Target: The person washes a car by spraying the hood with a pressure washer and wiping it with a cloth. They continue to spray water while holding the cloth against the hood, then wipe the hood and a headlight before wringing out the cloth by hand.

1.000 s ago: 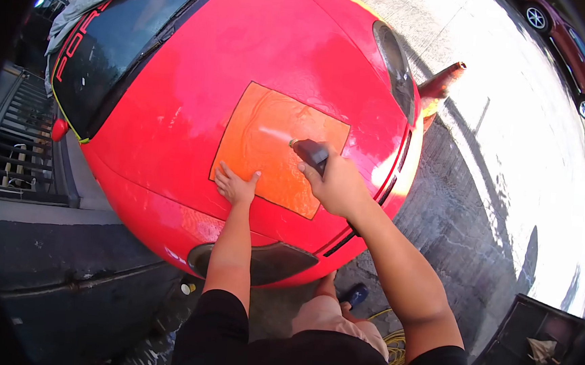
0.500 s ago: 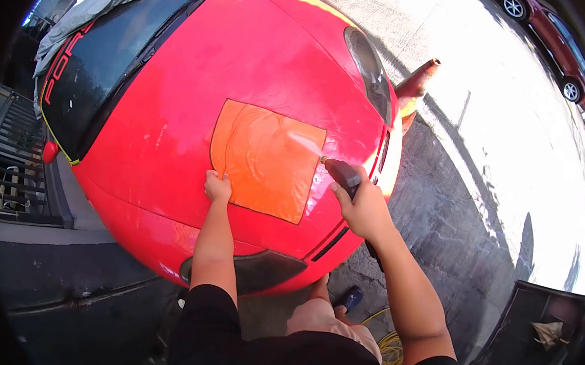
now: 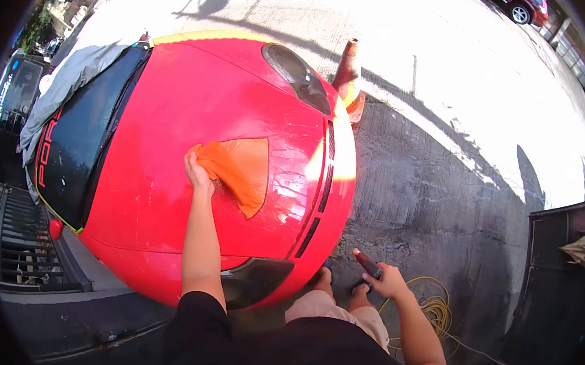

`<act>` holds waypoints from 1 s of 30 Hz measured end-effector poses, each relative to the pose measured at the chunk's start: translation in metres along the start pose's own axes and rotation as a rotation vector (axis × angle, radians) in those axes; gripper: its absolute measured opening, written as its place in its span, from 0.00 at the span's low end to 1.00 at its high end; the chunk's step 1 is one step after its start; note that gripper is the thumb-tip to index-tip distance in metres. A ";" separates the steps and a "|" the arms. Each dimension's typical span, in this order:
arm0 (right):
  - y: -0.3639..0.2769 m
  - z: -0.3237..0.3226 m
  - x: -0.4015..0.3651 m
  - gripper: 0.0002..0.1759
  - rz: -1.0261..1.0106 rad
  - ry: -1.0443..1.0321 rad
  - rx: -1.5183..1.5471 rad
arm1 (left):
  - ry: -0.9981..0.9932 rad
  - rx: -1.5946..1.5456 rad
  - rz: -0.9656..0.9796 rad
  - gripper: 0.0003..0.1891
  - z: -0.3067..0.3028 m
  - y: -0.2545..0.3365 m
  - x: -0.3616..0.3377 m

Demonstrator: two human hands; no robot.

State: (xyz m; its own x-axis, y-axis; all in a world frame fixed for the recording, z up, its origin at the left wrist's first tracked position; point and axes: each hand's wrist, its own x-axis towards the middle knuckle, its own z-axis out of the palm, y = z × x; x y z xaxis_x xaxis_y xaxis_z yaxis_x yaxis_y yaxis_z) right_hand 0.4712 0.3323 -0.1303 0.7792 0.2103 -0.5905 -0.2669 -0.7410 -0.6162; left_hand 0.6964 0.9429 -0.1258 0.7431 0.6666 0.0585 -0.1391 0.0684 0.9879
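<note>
My left hand (image 3: 199, 174) grips the gathered edge of an orange cloth (image 3: 247, 169) on the hood of the red car (image 3: 169, 99). The cloth is partly lifted and folded over, its far part still lying on the paint. Wet streaks show on the hood towards the front grille. Low on my right side, away from the car, my right hand (image 3: 390, 283) is closed around a dark spray gun (image 3: 368, 264). Its tip points up and left, and no spray is visible from it.
A worn traffic cone (image 3: 349, 71) stands by the car's front. Coiled yellow hose (image 3: 438, 315) lies on the ground at my right. A grey cover (image 3: 76, 76) drapes over the car's roof. To the right is a dark panel (image 3: 558, 269); at the left, a metal grille (image 3: 20, 238).
My left hand has pulled up the cloth, which lay spread flat, and folded it. My right hand has drawn the spray gun back and down from the hood, and its spray has stopped.
</note>
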 end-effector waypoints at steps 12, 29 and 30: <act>0.247 0.031 -0.156 0.38 0.603 0.085 0.182 | -0.188 -0.102 -0.024 0.25 0.179 0.073 -0.180; 0.298 0.013 -0.178 0.42 0.696 0.300 0.361 | -0.373 -0.047 -0.669 0.31 0.274 -0.077 -0.323; 0.298 0.004 -0.175 0.41 0.714 0.325 0.363 | -0.352 -0.015 -0.694 0.29 0.269 -0.090 -0.318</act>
State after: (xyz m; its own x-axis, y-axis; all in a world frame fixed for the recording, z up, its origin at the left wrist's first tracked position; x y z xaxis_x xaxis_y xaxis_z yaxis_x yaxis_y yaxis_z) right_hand 0.2531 0.0775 -0.2123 0.4644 -0.4622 -0.7554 -0.8760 -0.3652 -0.3151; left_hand 0.6490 0.5252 -0.1946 0.8272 0.1927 -0.5279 0.4269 0.3952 0.8133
